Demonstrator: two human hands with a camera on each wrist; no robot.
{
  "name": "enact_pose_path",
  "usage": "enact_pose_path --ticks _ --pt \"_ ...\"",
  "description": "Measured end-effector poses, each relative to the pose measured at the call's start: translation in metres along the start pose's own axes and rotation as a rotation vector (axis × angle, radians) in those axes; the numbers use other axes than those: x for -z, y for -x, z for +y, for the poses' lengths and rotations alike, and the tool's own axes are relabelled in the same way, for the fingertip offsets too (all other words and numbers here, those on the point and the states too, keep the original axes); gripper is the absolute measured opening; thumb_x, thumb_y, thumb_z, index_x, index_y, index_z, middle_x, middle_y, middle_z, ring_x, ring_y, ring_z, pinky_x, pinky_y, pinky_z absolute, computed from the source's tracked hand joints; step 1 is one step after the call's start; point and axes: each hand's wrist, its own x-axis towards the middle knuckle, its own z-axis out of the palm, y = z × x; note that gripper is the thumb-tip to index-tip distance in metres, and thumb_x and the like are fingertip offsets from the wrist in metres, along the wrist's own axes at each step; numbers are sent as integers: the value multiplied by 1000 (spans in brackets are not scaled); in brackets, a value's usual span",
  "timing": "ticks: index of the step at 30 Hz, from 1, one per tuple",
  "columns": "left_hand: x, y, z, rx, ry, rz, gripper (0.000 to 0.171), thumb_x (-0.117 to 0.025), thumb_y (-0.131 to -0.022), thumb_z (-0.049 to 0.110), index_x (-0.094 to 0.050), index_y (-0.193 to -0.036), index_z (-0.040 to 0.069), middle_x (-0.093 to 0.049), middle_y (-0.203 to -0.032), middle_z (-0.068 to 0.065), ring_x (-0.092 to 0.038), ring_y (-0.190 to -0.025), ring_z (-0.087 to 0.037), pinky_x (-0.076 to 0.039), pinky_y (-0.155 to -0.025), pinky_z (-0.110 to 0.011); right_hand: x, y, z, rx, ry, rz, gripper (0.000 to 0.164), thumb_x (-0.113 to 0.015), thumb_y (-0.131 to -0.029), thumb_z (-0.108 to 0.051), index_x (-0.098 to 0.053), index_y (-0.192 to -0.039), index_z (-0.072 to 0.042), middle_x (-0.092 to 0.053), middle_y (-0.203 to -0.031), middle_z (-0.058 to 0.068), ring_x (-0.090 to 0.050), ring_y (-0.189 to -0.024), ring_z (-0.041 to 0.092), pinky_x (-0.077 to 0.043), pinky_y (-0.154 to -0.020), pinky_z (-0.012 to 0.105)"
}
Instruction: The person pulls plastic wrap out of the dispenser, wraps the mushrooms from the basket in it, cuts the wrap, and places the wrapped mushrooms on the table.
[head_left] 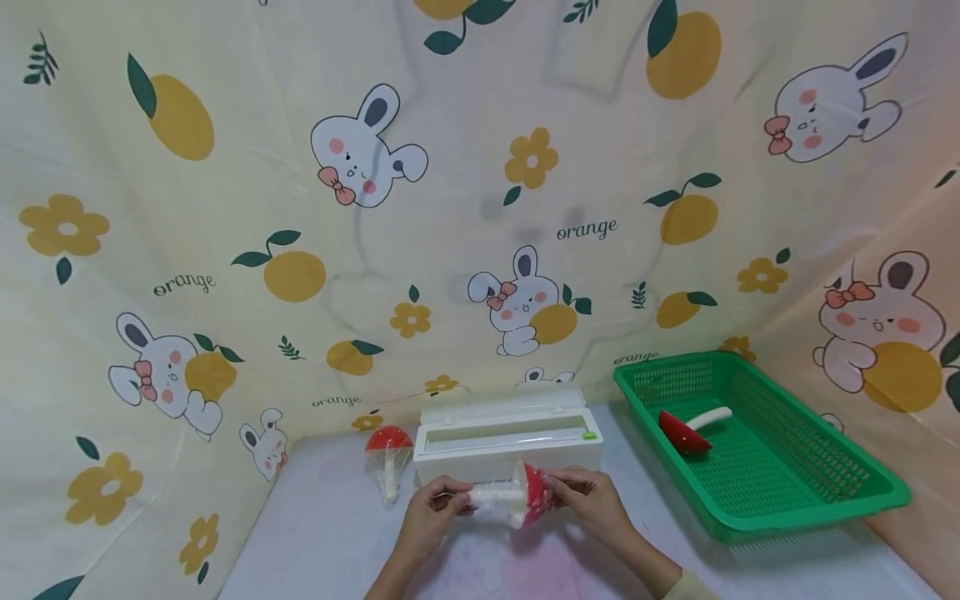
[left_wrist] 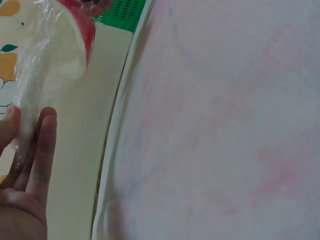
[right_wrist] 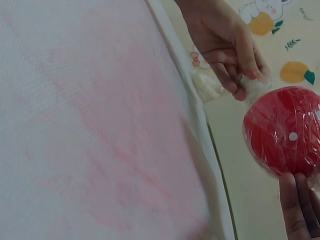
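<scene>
Held level between both hands is a toy mushroom with a red, white-dotted cap and pale stem, wrapped in clear cling film. My left hand pinches the filmed stem end between thumb and fingers. At the other end, my right hand grips the cap. The film is bunched along the stem in the left wrist view. In the right wrist view, the right fingers touch the edge of the glossy cap. Just behind the hands stands a white cling film dispenser, its lid raised.
Left of the dispenser lies another film-wrapped mushroom. A green plastic basket stands at the right, with an apparently unwrapped red mushroom inside. The dispenser carries a green slider. A printed cloth hangs behind the white tabletop.
</scene>
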Motion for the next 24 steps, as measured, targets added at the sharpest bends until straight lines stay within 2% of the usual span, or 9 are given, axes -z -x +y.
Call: enact_pose_path --ticks 4,6,11,15,20,24 --pt "-2 1 0 -5 -27 15 19 -70 -93 9 -67 -104 -6 -68 -111 -24 -72 -84 -20 -59 -79 -38 -2 0 1 -18 -1 17 27 -75 -90 -17 -75 -112 -2 -71 -93 17 -70 -75 19 -60 -69 36" --pt "-3 0 0 -1 -79 20 19 -70 -93 10 -67 -107 -3 -68 -111 -22 -71 -87 -18 -59 -80 -36 -3 0 1 -31 -2 36 25 -75 -89 -18 -76 -110 -4 -71 -93 15 -70 -74 19 -60 -69 36" --pt "-6 -2 1 16 -245 20 29 -70 -95 22 -64 -120 10 -64 -119 -9 -64 -103 -14 -56 -83 -26 -5 0 2 -43 -29 79 24 -76 -89 -17 -77 -109 -4 -73 -94 14 -71 -73 21 -60 -68 38" --pt "-8 -3 2 -22 -324 31 37 -74 -92 28 -61 -125 19 -63 -125 -3 -62 -107 -17 -53 -82 -25 -5 -2 1 -56 -28 94 25 -76 -90 -19 -76 -110 -6 -75 -95 13 -71 -72 22 -60 -67 38" --pt "-9 -5 -1 -91 -373 43 34 -77 -88 26 -64 -119 20 -63 -124 -2 -62 -105 -22 -53 -79 -29 -6 -3 1 -68 -5 76 26 -76 -89 -21 -75 -111 -6 -75 -95 13 -71 -72 23 -60 -67 37" --pt "-11 -6 0 -68 -400 51 24 -76 -88 31 -67 -109 23 -63 -120 2 -61 -104 -18 -52 -80 -27 -7 -3 -1 -73 3 65 25 -76 -89 -23 -76 -107 -5 -74 -89 13 -70 -69 23 -60 -65 36"
